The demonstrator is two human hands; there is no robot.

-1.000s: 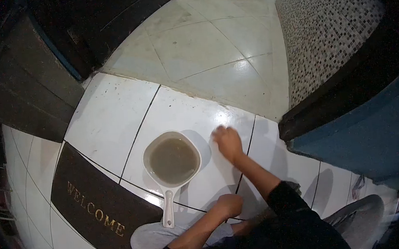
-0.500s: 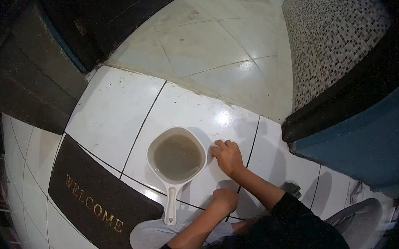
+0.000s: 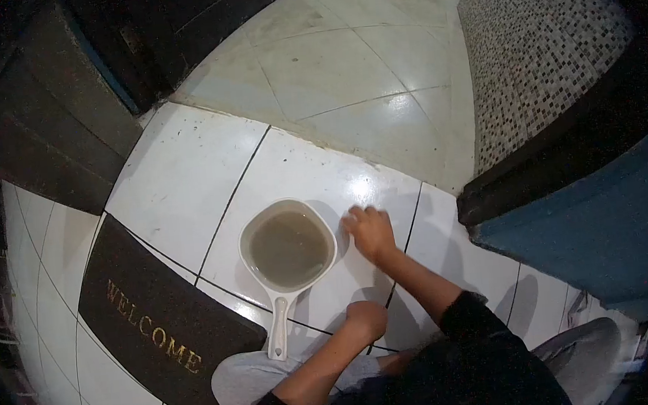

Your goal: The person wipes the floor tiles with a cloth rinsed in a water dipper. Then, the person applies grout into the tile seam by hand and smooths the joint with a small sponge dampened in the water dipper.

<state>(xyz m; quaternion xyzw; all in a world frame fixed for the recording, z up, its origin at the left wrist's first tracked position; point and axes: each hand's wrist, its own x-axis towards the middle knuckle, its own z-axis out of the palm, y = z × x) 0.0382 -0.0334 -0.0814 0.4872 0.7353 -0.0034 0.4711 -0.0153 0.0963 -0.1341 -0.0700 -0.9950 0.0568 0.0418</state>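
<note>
A white dipper (image 3: 280, 325) full of cloudy greyish water stands on the white tiles, its handle pointing toward my knee. Just right of the dipper, my right hand (image 3: 370, 231) is on or close above the tile, palm down with fingers bent; whatever lies beneath the fingers is hidden, and the fingertips are slightly blurred. My left hand (image 3: 367, 322) is curled in a fist below it, right of the dipper's handle, and anything inside it is hidden.
A dark mat (image 3: 158, 322) with the word WELCOME lies at the left. Dark wooden doors (image 3: 43, 110) stand behind it. At the right are a mosaic wall (image 3: 540, 41) and a blue panel (image 3: 578, 236). A raised tile edge (image 3: 319, 139) crosses beyond the dipper.
My right hand has shifted back and forth over the tile beside the dipper, nearer to me and then away again. My left hand has stayed curled. The view has moved slightly.
</note>
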